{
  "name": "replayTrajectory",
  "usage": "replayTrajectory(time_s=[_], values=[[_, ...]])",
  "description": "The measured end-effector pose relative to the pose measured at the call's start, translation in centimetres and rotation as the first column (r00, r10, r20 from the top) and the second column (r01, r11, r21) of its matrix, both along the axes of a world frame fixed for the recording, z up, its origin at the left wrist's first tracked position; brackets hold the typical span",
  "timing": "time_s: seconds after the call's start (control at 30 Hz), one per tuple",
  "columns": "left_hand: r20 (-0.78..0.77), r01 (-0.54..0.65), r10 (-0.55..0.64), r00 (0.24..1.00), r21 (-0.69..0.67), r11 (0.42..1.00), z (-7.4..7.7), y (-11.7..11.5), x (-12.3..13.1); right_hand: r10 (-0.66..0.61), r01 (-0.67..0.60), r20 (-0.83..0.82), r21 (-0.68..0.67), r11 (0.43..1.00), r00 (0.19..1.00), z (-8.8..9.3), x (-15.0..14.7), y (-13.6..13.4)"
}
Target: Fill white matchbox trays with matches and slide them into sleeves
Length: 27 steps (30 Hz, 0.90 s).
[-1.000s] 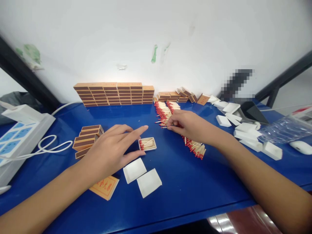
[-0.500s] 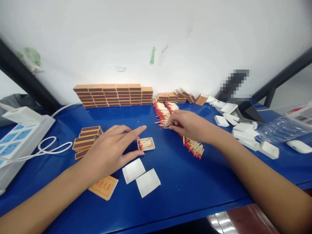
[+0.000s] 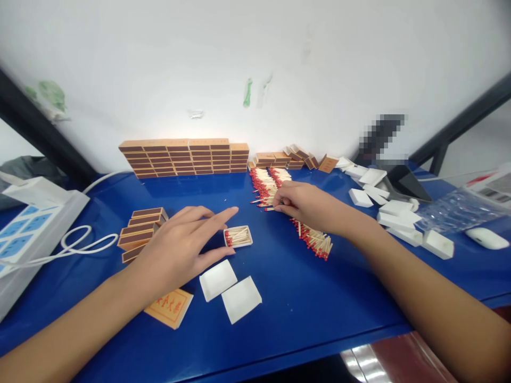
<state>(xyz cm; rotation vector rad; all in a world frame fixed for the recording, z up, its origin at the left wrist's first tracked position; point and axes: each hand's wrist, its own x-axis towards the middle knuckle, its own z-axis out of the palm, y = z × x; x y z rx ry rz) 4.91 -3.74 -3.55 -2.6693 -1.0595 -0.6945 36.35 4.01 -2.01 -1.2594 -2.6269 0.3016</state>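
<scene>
My left hand [image 3: 187,242] is open, thumb and forefinger spread at the left end of a small white matchbox tray [image 3: 250,238]. Red-tipped matches [image 3: 238,235] lie inside that tray. With fingertips pinched, my right hand [image 3: 301,205] is at the loose match pile [image 3: 264,185]. A single match [image 3: 270,209] pokes out leftward from those fingertips, red head outward. More loose matches [image 3: 315,240] fan out below the right wrist. Two white trays [image 3: 241,299] lie in front of the left hand, near an orange matchbox sleeve [image 3: 171,307] partly under the forearm.
Stacked matchboxes [image 3: 183,158] line the wall, with several tumbled ones [image 3: 299,155] to their right. More boxes [image 3: 139,229] sit behind my left hand. White trays [image 3: 399,215], a plastic bottle [image 3: 459,210] and a white mouse [image 3: 487,238] are at right, a power strip [image 3: 43,234] at left.
My right hand has drawn slightly left and toward me at the pile, the match now showing further out from its fingertips. My left hand stays by the tray.
</scene>
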Motion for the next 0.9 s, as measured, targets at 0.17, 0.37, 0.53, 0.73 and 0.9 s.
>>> replayTrajectory(time_s=[0.17, 0.37, 0.53, 0.73, 0.9], values=[[0.010, 0.016, -0.016, 1.000, 0.012, 1.000, 0.0, 0.0, -0.1, -0.013, 0.014, 0.041, -0.038, 0.999, 0.999, 0.2, -0.4, -0.4], [0.005, 0.019, -0.019, 1.000, 0.018, 1.000, 0.0, -0.1, 0.1, 0.054, -0.064, -0.132, -0.071, 0.995, 0.990, 1.5, -2.8, -3.2], [0.008, -0.001, 0.001, 1.000, -0.011, 1.000, 0.0, -0.2, 0.3, 0.108, -0.112, -0.106, -0.030, 0.993, 0.988, 1.0, -5.3, -5.5], [0.014, 0.018, -0.019, 1.000, 0.022, 1.000, 0.0, -0.3, 0.6, 0.126, -0.123, -0.034, 0.091, 0.988, 0.991, -0.4, -6.5, -6.0], [0.009, -0.002, 0.002, 1.000, -0.005, 1.000, -0.1, -0.2, 0.5, 0.093, -0.088, -0.037, 0.135, 0.987, 0.995, 0.5, -5.4, -5.3]])
